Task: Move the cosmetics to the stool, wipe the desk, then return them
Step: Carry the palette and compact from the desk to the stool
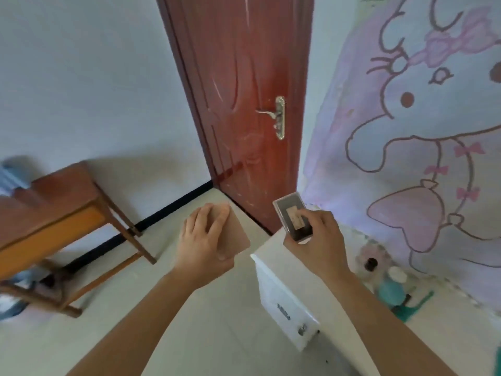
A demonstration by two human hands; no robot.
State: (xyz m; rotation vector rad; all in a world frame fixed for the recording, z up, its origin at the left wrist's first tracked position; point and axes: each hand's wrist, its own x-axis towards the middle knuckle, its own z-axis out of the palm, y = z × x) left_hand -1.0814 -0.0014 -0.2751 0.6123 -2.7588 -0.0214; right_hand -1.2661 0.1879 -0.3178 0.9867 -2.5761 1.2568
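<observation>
Palette (239, 234), tan, clasped in left grip (204, 240); dark clear-lidded case (292, 216) pinched in right grip (320, 245).

Two hands (206, 237) (317, 240), two cosmetic cases (237, 236) (291, 218), one stool (54, 202), one desk (284, 297).

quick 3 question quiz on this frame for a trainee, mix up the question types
1. True or false: the left hand holds a flat tan palette.
2. Multiple choice: the right hand grips A) a mug, B) a clear-lidded case, C) a cloth.
3. Fill in: in this view the wooden stool stands to the ___ of the red door.

Key: 1 true; 2 B; 3 left.
</observation>
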